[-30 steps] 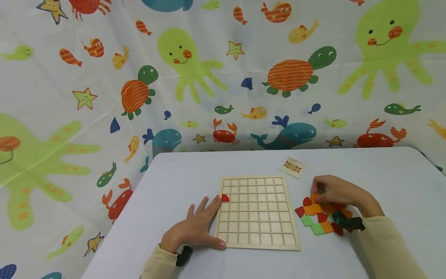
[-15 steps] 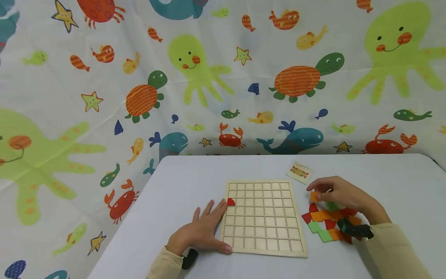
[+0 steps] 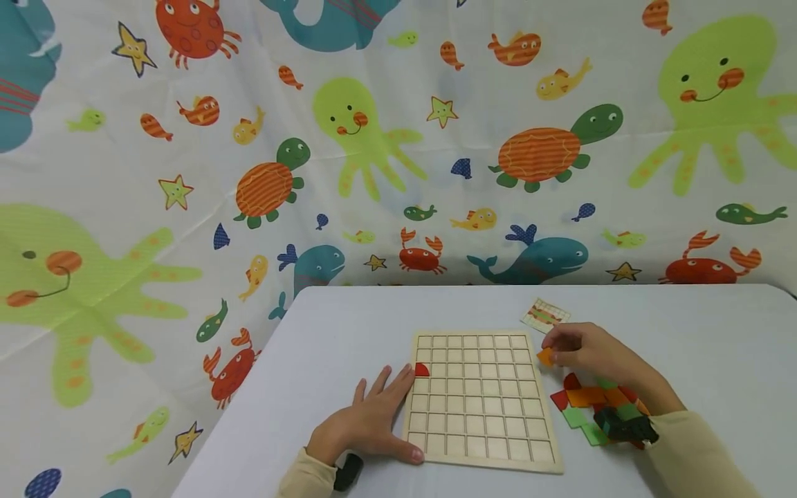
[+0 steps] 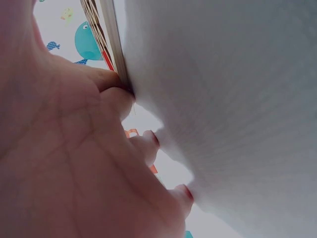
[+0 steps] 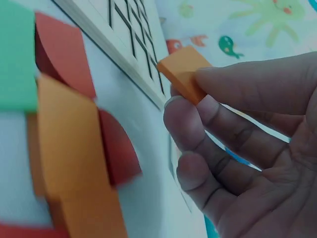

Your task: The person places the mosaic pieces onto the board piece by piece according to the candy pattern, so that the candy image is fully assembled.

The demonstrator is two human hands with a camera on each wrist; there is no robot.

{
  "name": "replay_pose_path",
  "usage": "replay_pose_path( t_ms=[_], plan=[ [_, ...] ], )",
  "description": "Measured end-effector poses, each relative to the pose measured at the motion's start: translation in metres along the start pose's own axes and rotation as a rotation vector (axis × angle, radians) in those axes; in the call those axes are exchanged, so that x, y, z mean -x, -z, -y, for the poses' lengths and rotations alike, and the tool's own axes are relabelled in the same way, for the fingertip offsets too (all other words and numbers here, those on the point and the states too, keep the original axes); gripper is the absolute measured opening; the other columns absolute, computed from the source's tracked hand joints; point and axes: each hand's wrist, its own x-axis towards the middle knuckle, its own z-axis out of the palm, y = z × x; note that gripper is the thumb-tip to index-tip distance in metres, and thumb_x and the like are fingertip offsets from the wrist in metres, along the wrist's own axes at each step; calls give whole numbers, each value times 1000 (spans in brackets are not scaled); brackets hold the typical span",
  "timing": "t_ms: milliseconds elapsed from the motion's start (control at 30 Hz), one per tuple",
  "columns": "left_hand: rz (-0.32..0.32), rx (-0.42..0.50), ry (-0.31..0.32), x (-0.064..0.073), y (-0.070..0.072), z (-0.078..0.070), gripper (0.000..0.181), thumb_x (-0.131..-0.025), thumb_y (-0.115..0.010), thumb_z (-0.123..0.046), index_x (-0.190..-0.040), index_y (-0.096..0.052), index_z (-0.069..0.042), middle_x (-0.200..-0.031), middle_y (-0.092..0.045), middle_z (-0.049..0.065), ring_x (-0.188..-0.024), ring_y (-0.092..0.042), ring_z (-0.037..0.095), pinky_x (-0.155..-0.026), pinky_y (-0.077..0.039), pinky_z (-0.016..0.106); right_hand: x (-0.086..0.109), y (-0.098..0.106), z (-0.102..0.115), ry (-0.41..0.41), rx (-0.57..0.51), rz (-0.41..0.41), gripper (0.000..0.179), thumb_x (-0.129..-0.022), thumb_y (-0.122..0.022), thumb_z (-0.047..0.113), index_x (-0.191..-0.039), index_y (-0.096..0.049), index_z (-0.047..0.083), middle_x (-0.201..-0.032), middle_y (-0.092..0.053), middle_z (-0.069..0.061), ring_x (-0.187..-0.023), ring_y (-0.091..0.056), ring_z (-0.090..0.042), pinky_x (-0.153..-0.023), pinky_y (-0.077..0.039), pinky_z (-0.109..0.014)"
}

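Note:
Between thumb and fingers my right hand (image 3: pixel 594 354) pinches an orange square tile (image 5: pixel 184 73), held just off the right edge of a wooden grid board (image 3: pixel 478 393). My left hand (image 3: pixel 367 423) lies with fingers spread along the board's left edge, the thumb at its near left corner. In the left wrist view, fingertips (image 4: pixel 182 194) touch the white tabletop beside the board's side. One red rounded tile (image 3: pixel 422 370) sits in a cell of the board's left column. Below my right hand lies a loose pile of red, orange and green tiles (image 3: pixel 585 397).
A small pattern card (image 3: pixel 545 315) lies behind the board, near my right hand. The white table (image 3: pixel 349 325) ends at a sea-animal printed cloth (image 3: pixel 386 159) hanging behind it. A dark wrist strap device (image 3: pixel 625 423) on the right arm overlaps the pile.
My right hand has lifted the orange tile from the pile and carried it left toward the board. My left hand stays at the board's edge. The head view has shifted slightly.

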Motion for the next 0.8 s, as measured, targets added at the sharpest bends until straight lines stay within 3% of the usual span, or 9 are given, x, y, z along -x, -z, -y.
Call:
replay_pose_path(
  t_ms=[133,433,800],
  plan=[
    [2,2,2,0,-1,-1,130,-78,-92,-58,-174,-15,-14,-180,-11,-1,-164,2,33,-124,3,70,-3,-11,6,-9,-25,-15,15,-97,-74,4,-111,-70,2,-93,-67,-5,-84,-61,-25,-67,-57,-30],
    [-4,-15,-4,0,0,-1,130,-78,-91,-59,-173,-16,-13,-180,-12,0,-164,2,34,-124,3,71,-15,-36,21,55,10,-54,10,-96,-75,4,-106,-71,5,-94,-68,-3,-88,-63,-23,-80,-57,-27],
    [-7,-14,-19,0,0,0,130,-78,-91,-60,-173,-15,-13,-180,-12,0,-164,3,33,-123,4,71,-26,-66,38,113,-27,-32,10,-95,-76,4,-104,-72,7,-98,-68,-2,-90,-70,-21,-85,-59,-37]
  ],
)
